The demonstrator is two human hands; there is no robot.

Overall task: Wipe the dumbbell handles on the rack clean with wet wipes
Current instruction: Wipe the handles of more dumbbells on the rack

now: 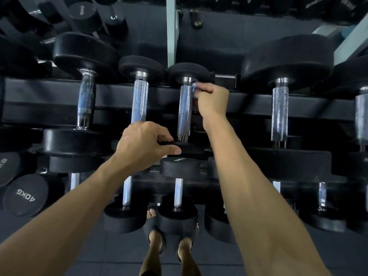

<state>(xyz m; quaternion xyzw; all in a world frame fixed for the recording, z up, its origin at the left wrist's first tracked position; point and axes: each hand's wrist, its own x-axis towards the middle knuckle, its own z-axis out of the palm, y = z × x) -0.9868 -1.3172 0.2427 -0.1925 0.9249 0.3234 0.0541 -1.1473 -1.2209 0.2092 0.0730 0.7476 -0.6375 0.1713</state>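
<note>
From your head view, the handle (184,110) runs straight away from you on the rack (249,102). Your right hand (212,100) pinches the wipe (194,86) against its far end; your left hand (143,144) grips the near weight (189,148), so wipe back toward yourself.

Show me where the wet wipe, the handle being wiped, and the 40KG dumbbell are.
wet wipe (194,86): head view, visible top edge.
handle (184,110): head view, knurled middle.
40KG dumbbell (25,195): head view, labelled end face.
</note>
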